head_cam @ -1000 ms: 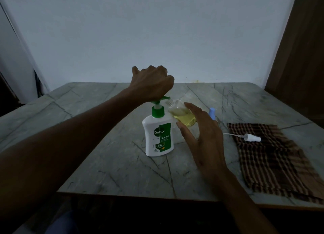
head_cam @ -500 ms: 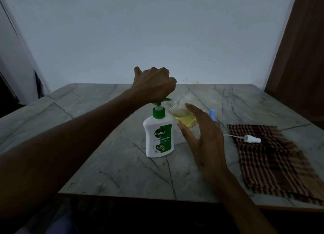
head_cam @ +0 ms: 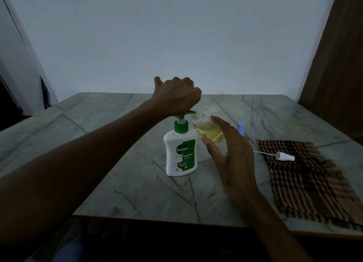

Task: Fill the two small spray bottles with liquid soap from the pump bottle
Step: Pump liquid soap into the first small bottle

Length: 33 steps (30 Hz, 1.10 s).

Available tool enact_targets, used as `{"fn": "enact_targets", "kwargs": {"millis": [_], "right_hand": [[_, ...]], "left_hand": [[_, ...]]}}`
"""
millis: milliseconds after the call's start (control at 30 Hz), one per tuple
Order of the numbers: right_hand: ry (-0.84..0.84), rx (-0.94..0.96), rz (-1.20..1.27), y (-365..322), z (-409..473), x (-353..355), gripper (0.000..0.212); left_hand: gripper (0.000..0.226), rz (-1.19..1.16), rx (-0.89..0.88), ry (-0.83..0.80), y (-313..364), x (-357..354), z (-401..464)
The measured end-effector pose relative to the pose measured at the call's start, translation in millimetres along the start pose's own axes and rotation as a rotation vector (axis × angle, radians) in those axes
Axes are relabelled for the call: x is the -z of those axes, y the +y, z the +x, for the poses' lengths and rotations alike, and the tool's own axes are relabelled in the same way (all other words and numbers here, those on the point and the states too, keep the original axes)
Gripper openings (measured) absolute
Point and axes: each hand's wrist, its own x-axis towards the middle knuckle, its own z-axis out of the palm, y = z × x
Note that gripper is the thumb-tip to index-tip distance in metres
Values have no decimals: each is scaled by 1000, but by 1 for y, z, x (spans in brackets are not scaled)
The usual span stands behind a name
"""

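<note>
A white pump bottle (head_cam: 180, 153) with a green pump head stands mid-table. My left hand (head_cam: 176, 96) is curled into a fist and presses down on the pump head. My right hand (head_cam: 231, 155) holds a small clear spray bottle (head_cam: 208, 130) without its cap. The bottle is tilted with its open neck right under the pump nozzle, and it is part full of yellow soap. A second small bottle (head_cam: 240, 128) with a blue cap stands just behind my right hand, mostly hidden.
On a brown checked cloth (head_cam: 306, 185) at the right lies a white sprayer head (head_cam: 285, 157), its thin tube trailing left. The grey marble table (head_cam: 125, 183) ends in a front edge near me. A wall rises behind and a wooden panel stands at the far right.
Nothing has clearly changed. Both hands keep their places at the pump and the small bottle, and the view has shifted only slightly.
</note>
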Motion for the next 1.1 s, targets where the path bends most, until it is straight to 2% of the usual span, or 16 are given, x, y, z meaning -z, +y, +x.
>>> {"fn": "enact_targets", "kwargs": {"millis": [567,933,1100], "right_hand": [[-2,1,16,-3,0,0,50],[3,29,17,-2,-1,1,49],[-6,25,1,-4,0,2,50]], "left_hand": [[29,-10,-20,-9,0,5,-1],[28,-28,-12,-82,4,3,-7],[30,-42,6,-13,-1,7,-2]]}}
